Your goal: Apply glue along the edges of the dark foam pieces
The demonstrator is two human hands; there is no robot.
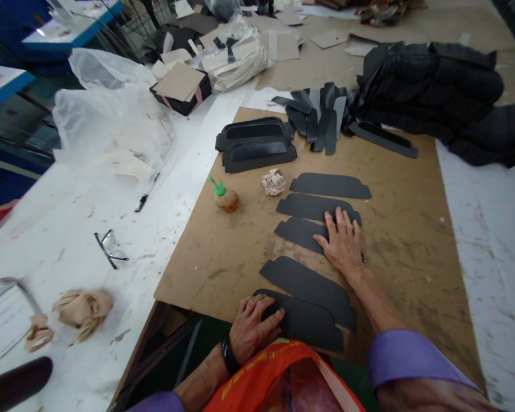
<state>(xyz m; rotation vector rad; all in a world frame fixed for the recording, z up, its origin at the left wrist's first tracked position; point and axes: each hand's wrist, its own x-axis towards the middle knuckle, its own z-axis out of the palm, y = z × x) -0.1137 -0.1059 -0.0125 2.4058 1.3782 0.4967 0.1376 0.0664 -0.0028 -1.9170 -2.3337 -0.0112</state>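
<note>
Several flat dark grey pieces lie in a column on the brown board (pixel 232 252). My right hand (pixel 342 240) rests with spread fingers across the third piece (pixel 298 232), its fingertips on the second piece (pixel 313 207). Above those is the top piece (pixel 330 186). Near the board's front edge my left hand (pixel 255 325) lies on the left end of the lowest piece (pixel 309 323), fingers apart and slightly bent. The lowest piece partly touches or overlaps the piece above it (pixel 309 283).
A bottle with a green nozzle (pixel 226 199) and crumpled paper (pixel 273 182) stand left of the pieces. Behind are stacked black parts (pixel 257 143), loose strips (pixel 321 120) and a black bundle (pixel 429 86). Glasses (pixel 110 249) and plastic bags (pixel 111 120) lie left.
</note>
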